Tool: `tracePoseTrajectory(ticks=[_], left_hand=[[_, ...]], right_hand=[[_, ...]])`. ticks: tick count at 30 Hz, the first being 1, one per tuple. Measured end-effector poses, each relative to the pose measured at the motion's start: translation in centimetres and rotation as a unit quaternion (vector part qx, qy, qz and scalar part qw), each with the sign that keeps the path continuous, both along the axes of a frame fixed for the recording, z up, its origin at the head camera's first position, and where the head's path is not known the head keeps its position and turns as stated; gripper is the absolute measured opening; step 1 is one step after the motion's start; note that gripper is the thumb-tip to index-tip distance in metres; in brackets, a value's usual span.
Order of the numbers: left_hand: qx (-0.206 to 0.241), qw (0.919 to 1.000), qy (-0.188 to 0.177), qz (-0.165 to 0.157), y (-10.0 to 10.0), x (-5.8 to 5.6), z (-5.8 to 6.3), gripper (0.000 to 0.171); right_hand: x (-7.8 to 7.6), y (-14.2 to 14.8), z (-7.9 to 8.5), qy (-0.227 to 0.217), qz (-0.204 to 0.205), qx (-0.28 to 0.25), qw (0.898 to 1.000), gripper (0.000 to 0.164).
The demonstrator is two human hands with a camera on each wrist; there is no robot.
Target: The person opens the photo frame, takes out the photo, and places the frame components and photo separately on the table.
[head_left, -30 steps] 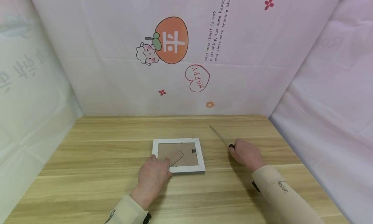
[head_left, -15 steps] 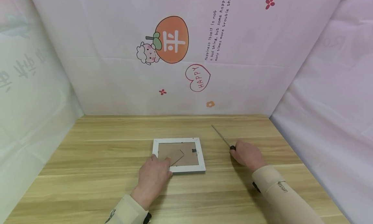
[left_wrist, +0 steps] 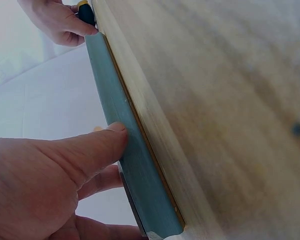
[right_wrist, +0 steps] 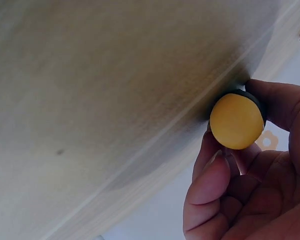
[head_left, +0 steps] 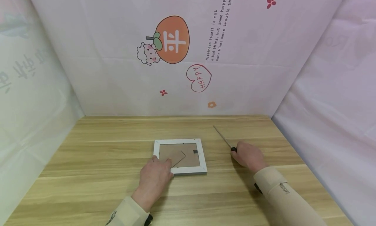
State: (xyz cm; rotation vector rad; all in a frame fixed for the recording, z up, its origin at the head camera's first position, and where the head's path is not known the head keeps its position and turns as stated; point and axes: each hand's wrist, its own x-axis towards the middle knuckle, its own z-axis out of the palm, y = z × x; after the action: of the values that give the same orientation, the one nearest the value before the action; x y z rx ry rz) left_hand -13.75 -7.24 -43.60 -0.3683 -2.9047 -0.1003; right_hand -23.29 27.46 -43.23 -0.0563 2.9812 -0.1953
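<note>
Evidently, steadying is the step in hand: the picture frame [head_left: 189, 170] lies flat near the middle of the tabletop [head_left: 94, 173], its brown backing board [head_left: 174, 151] uppermost, while the screwdriver [head_left: 222, 137] is held well apart to its right. For good practice, the frame is best pressed evenly at its corner, so that it neither slides nor tips; the shaft is best guided by a light grip near the handle, at a low angle, lest its tip scratch the wood or board. Left hand [head_left: 155, 178]: fingers and thumb slightly apart, pinching the frame's near left corner; the left wrist view shows the thumb against the blue-green side. Right hand [head_left: 249, 155]: closed around the dark handle, its yellow end cap [right_wrist: 237, 122] exposed between thumb and curled fingers. Whether the screwdriver touches the wood cannot be told.
</note>
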Motion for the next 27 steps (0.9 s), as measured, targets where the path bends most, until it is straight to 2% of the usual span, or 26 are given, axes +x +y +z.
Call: tracePoseTrajectory(ticks=[5, 11, 13, 19, 25, 27], left_hand=[[0.001, 1.0000, 0.002, 0.000, 0.0, 0.0, 0.0, 0.039], [-0.006, 0.9999, 0.013, -0.004, 0.0, 0.0, 0.0, 0.038], [-0.004, 0.9999, 0.015, -0.004, 0.0, 0.0, 0.0, 0.038], [0.007, 0.9999, 0.015, -0.002, 0.1, 0.0, -0.1, 0.035], [0.010, 0.9999, 0.005, 0.002, 0.2, -0.1, -0.2, 0.035], [0.012, 0.9999, 0.002, 0.002, 0.3, -0.1, -0.1, 0.035]], right_hand=[[0.2, -0.3, 0.2, 0.005, 0.000, -0.007, 1.000, 0.030], [0.4, -1.3, 1.0, 0.076, 0.018, -0.003, 0.997, 0.029], [0.4, -2.0, 1.4, 0.082, 0.026, -0.006, 0.996, 0.031], [0.7, -4.3, 2.1, 0.022, 0.041, -0.059, 0.997, 0.044], [1.5, -6.3, 1.6, -0.032, 0.064, -0.137, 0.988, 0.038], [1.9, -6.9, 1.3, -0.036, 0.075, -0.157, 0.984, 0.036]])
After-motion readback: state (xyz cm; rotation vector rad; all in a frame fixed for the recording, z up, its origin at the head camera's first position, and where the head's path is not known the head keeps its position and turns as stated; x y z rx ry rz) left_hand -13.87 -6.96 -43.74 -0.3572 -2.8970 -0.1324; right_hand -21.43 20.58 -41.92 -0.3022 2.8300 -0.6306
